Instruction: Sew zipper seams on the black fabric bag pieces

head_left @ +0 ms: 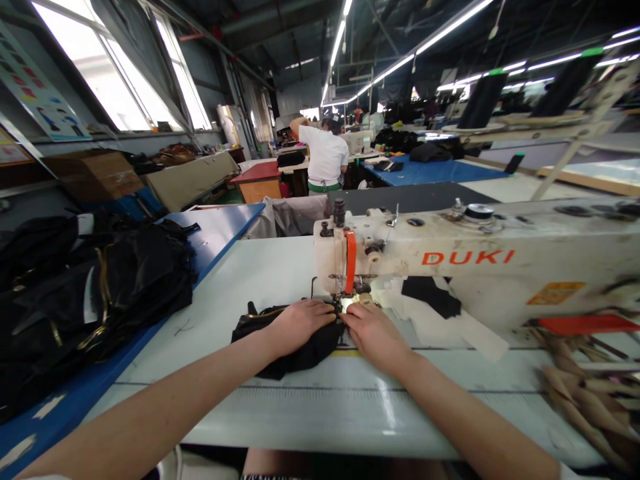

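Black fabric with a gold zipper [313,350] lies bunched on the sewing machine's pale table, its right edge at the needle area. My left hand [303,327] rests over the fabric, fingers bent together and closed on it just left of the presser foot. Right of the needle, my right hand [375,333] has its thumb and fingers drawn together at the fabric's edge. Fingertips of both hands nearly meet under the machine head [333,260], which has an orange lever cover [351,261]. The exact stitching point is mostly hidden by my fingers.
Black garment pieces with gold zippers [100,287] are heaped on a blue surface at left. White paper with a black scrap [431,297] lies under the machine arm [470,247]. Brown cloth [585,407] hangs at right. A person in white [324,157] is farther back.
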Tool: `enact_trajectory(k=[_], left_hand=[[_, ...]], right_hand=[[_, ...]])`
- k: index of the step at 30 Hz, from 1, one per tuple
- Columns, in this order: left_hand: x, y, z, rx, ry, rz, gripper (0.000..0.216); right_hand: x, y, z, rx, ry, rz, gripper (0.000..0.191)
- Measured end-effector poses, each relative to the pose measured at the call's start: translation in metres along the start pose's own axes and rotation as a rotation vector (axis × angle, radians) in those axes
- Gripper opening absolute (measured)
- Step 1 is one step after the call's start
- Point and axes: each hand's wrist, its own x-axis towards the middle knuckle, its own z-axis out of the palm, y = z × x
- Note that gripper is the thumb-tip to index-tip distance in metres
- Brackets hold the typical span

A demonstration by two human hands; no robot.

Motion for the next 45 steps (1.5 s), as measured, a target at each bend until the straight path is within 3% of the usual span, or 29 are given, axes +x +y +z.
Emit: enact_trajectory(k=[17,29,45], left_hand=[[0.004,0.004,0.003,0.011,0.01,-0.056,0.028],[0.011,-0.005,0.013,-0.022,0.093,-0.08,0.03],[0.015,-0.007,0.014,0.012,0.108,-0.102,0.029]], right_hand=[[0.002,-0.001,-0.004,-0.034,-0.029,0.006,0.016],[-0.002,0.0,-0.004,-0.038,0.026,0.05,0.015],[-0.006,0.0,-0.003,0.012,0.059,0.069,0.021]])
